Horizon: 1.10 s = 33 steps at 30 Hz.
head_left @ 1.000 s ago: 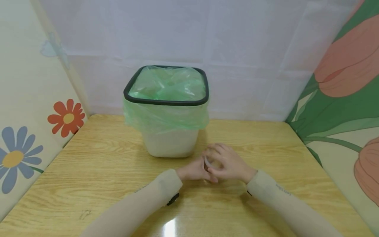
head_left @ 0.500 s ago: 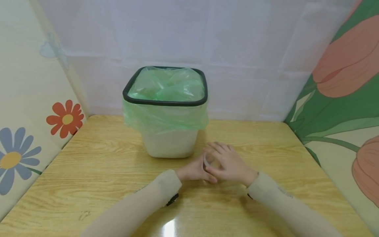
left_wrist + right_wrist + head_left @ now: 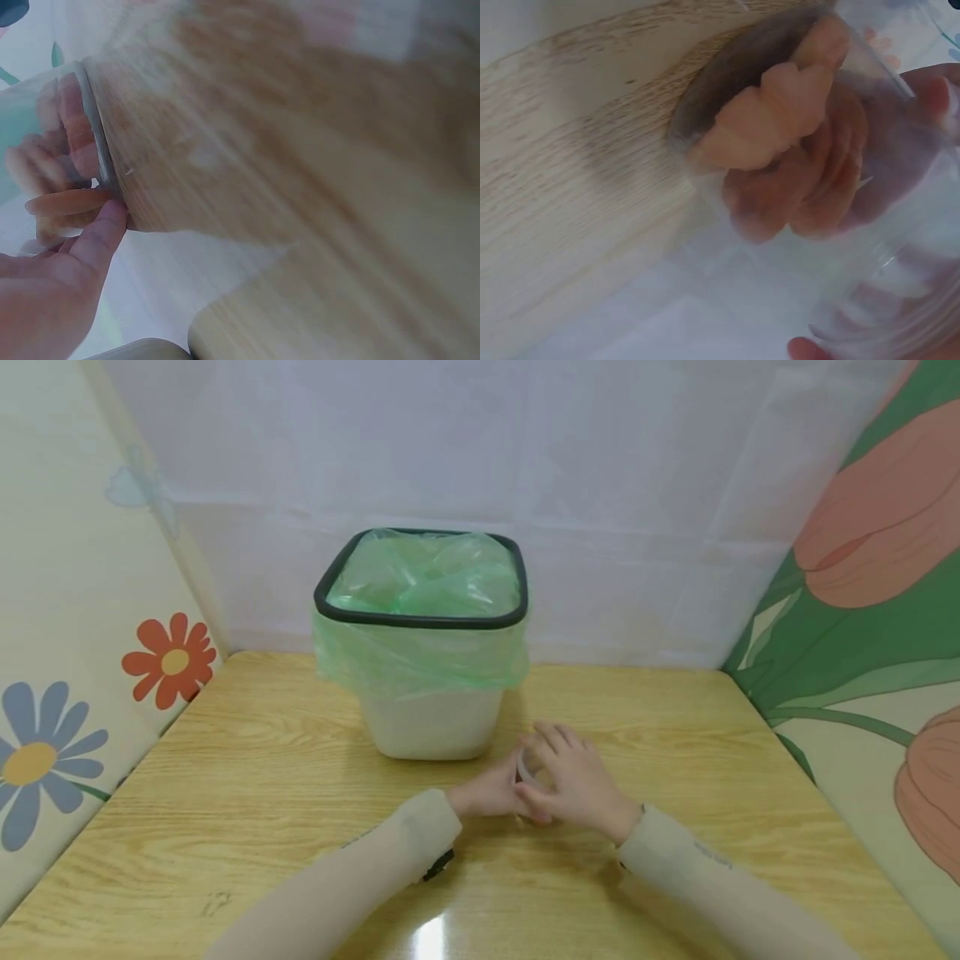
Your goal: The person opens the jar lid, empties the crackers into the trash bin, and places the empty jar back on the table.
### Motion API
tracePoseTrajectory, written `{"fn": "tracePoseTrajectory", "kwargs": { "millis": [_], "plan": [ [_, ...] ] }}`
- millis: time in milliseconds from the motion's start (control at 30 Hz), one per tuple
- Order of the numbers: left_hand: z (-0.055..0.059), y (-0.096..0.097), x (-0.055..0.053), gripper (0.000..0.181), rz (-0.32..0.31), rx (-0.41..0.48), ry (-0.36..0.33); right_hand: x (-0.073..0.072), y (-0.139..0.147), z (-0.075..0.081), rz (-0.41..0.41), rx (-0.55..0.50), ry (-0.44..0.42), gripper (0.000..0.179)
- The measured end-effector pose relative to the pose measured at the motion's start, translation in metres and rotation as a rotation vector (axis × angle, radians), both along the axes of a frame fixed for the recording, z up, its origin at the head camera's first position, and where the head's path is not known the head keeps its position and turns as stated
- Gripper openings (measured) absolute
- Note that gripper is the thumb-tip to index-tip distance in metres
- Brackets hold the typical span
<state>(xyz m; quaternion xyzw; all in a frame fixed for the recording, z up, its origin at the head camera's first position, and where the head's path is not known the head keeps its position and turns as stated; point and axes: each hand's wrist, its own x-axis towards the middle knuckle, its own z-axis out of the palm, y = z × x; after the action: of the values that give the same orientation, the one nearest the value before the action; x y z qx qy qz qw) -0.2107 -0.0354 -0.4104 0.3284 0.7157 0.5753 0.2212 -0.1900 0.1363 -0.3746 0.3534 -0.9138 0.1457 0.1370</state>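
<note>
A clear jar (image 3: 780, 247) with several brown-orange, wavy-edged pieces (image 3: 787, 120) inside is held between both hands. In the head view my left hand (image 3: 489, 789) grips it from the left, thumb toward me. My right hand (image 3: 577, 781) curves round its right end, thumb low and fingers over the top. A pale ring of the jar shows between them. In the left wrist view, a left fingertip (image 3: 112, 214) presses near the jar's grey-looking edge. The right wrist view shows ridged rings at the end of the jar by the fingers.
A white bin (image 3: 438, 722) with a dark rim frame and a green liner bag (image 3: 420, 656) stands just behind the hands, to the left. The wood-grain table (image 3: 247, 793) extends around them, with a white cloth backdrop (image 3: 637, 510) behind and flowered panels at both sides.
My right hand has turned a little on the jar's end, its fingers shifting and its wrist moving slightly left. The left hand stays in place, and so does the bin.
</note>
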Motion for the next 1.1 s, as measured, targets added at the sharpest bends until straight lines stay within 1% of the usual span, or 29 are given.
{"fn": "tracePoseTrajectory", "kwargs": {
  "millis": [67,167,233,300,467,533,700,833,933,1000,1100],
  "plan": [
    [-0.001,0.0,-0.001,0.106,-0.007,0.004,0.012,-0.002,0.001,0.0,0.024,-0.014,0.013,0.053],
    [-0.002,0.001,-0.002,0.104,-0.022,0.022,0.026,-0.006,0.003,-0.001,0.086,-0.058,0.03,0.048],
    [-0.003,0.001,-0.003,0.104,-0.026,0.037,0.011,-0.009,0.005,-0.002,0.131,-0.08,0.05,0.046],
    [-0.004,0.001,-0.003,0.104,-0.02,0.036,0.006,-0.012,0.007,-0.003,0.181,-0.097,0.063,0.044],
    [-0.005,0.001,-0.003,0.1,0.009,0.011,0.049,-0.021,0.013,-0.006,0.28,-0.114,0.09,0.044],
    [-0.006,0.001,-0.003,0.099,0.014,0.009,0.052,-0.024,0.014,-0.007,0.317,-0.12,0.108,0.044],
    [-0.006,0.001,-0.002,0.095,0.009,0.029,-0.018,-0.029,0.015,-0.006,0.395,-0.13,0.145,0.042],
    [-0.004,0.0,-0.001,0.093,0.012,0.021,-0.056,-0.031,0.017,-0.005,0.428,-0.126,0.131,0.041],
    [-0.003,0.0,0.0,0.095,0.033,-0.016,-0.057,-0.033,0.018,-0.004,0.45,-0.119,0.108,0.04],
    [-0.003,0.0,0.0,0.099,0.065,-0.046,-0.043,-0.034,0.018,-0.002,0.467,-0.129,0.098,0.04],
    [-0.002,-0.001,0.001,0.108,0.113,-0.098,-0.012,-0.036,0.019,0.002,0.491,-0.156,0.099,0.045]
  ]
}}
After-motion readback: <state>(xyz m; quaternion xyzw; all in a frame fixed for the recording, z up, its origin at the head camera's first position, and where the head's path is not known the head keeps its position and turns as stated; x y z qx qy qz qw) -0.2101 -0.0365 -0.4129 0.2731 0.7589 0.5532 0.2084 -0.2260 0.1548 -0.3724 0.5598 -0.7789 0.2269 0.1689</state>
